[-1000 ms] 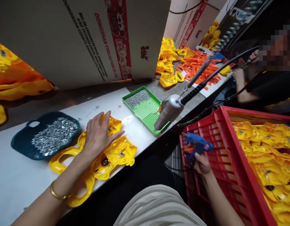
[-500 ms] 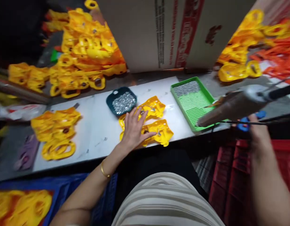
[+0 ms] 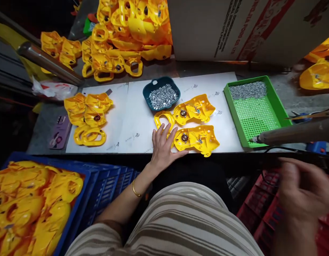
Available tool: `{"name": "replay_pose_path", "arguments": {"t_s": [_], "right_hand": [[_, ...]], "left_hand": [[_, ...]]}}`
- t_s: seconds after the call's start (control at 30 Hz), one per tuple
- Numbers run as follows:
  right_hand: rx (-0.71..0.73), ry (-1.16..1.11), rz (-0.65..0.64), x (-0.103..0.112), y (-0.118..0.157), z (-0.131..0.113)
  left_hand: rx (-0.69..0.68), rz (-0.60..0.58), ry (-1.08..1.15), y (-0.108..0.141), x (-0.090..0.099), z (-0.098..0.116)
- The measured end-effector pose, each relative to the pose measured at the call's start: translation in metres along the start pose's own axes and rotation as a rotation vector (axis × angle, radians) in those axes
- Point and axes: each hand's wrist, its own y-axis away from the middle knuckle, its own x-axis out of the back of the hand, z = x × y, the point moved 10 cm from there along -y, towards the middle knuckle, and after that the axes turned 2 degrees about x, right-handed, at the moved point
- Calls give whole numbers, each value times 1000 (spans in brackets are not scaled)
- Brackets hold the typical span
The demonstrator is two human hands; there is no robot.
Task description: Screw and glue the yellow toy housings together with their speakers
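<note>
My left hand [image 3: 164, 149] lies with fingers spread over the yellow plastic shell half [image 3: 197, 140] nearest the table's front edge, touching its handle end. A second yellow shell half [image 3: 195, 110] lies just behind, inner side up like the first. Both show a round metal part and thin wires. A dark teal dish [image 3: 147, 97] of small silvery pieces sits behind my fingers. My right hand [image 3: 303, 192] is raised off the front edge at the right, blurred, its fingers curled. Whatever may be inside the curl is hidden. A blue object [image 3: 316, 147] lies on the table beyond it.
A green tray [image 3: 280, 106] holds small metal pieces; a grey rod-like tool [image 3: 300, 133] reaches across its corner. Yellow parts [image 3: 86, 110] lie at left, with more heaped behind. A cardboard box [image 3: 201, 32] stands at the back. Blue crates [image 3: 100, 185] and red crates [image 3: 260, 209] flank me below.
My view has swung left, so the table appears farther right. My right hand has moved away from the blue object and back towards me. My left hand has slid off the rear shell half.
</note>
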Motion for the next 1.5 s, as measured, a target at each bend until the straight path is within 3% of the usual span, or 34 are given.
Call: {"name": "replay_pose_path", "arguments": {"t_s": [0.1, 0.2, 0.3, 0.4, 0.47, 0.53, 0.7, 0.77, 0.87, 0.97, 1.13, 1.27, 1.37, 1.5], "right_hand": [[322, -225, -327, -63, 13, -94], [555, -126, -500, -119, 20, -155], [635, 109, -720, -173, 30, -180], [649, 205, -896, -200, 39, -186], [581, 137, -916, -198, 33, -182], [394, -36, -852, -185, 15, -162], [-212, -455, -670, -158, -13, -59], [-326, -555, -642, -155, -9, -31], [-439, -664, -611, -158, -1, -12], [-480, -738, -590, -160, 4, -11], [-397, -815, -605, -160, 1, -24], [-314, -800, -642, -159, -3, -32], [-275, -706, -585, -156, -7, -28], [-371, -656, -605, -165, 7, -15]], "left_hand": [[40, -13, 2, 11, -2, -4], [71, -9, -22, 16, -2, -5], [80, -11, -30, 18, -2, -3], [75, -26, -31, 19, -2, -2], [80, -26, -33, 20, -1, -3], [88, -29, -37, 21, 0, -4], [54, -25, -43, 19, 5, -5], [23, 1, -12, 11, 11, -1], [-24, 73, 82, -10, 20, 18], [-82, 94, 164, -35, 20, 51], [-94, -62, 234, -60, -9, 93], [-60, -109, 306, -62, -17, 96], [-7, -81, 336, -61, -15, 88], [94, -61, 292, -60, -17, 78]]}}
